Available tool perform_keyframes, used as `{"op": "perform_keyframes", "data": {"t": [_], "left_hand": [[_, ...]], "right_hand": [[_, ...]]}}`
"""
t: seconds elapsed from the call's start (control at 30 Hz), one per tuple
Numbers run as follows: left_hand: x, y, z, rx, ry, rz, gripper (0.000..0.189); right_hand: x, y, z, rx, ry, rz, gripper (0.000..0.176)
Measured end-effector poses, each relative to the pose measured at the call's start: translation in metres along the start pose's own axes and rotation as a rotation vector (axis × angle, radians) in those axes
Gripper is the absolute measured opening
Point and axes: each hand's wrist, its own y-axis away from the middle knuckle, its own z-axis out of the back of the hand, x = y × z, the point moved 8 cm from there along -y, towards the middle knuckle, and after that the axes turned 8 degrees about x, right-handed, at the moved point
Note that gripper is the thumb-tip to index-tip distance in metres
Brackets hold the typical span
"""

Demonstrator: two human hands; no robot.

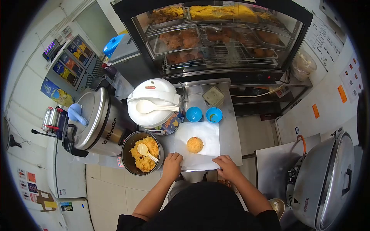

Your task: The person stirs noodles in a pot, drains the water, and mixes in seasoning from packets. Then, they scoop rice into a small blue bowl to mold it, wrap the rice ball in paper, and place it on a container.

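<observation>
A round mound of orange-yellow rice (195,144) sits on a sheet of white paper (211,134) on the steel table. At the paper's lower left corner is my left hand (173,164), fingers bent and close together at its edge. My right hand (226,166) pinches the lower right edge of the sheet. Left of the paper stands a dark pot (126,156) of yellow rice (151,163) with a cream spoon (143,149) in it. Two small blue bowls, one on the left (194,114) and one on the right (214,115), stand beyond the paper.
Behind the pot is a white rice cooker (143,90) with a white paddle (158,106) on its lid. A large Miyako cooker (111,129) stands further left. A square container (213,96) sits behind the bowls, below a glass food warmer (216,73). A lidded metal appliance (323,181) is at right.
</observation>
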Motion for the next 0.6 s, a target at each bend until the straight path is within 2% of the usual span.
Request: {"op": "perform_keyframes", "data": {"t": [0.17,0.33,0.43,0.6], "left_hand": [[0.008,0.010,-0.004,-0.042,0.037,0.005,0.015],[0.022,0.018,-0.023,-0.060,0.116,0.018,0.018],[0.028,0.024,-0.032,-0.086,0.082,0.117,0.021],[0.031,0.024,-0.048,-0.011,0.192,0.099,0.026]], "right_hand": [[-0.021,0.001,-0.022,0.038,0.152,-0.002,0.040],[-0.002,-0.004,-0.009,-0.100,0.310,-0.003,0.028],[-0.012,-0.004,-0.021,-0.134,0.339,0.021,0.020],[-0.025,0.001,-0.037,-0.112,0.382,0.014,0.014]]}}
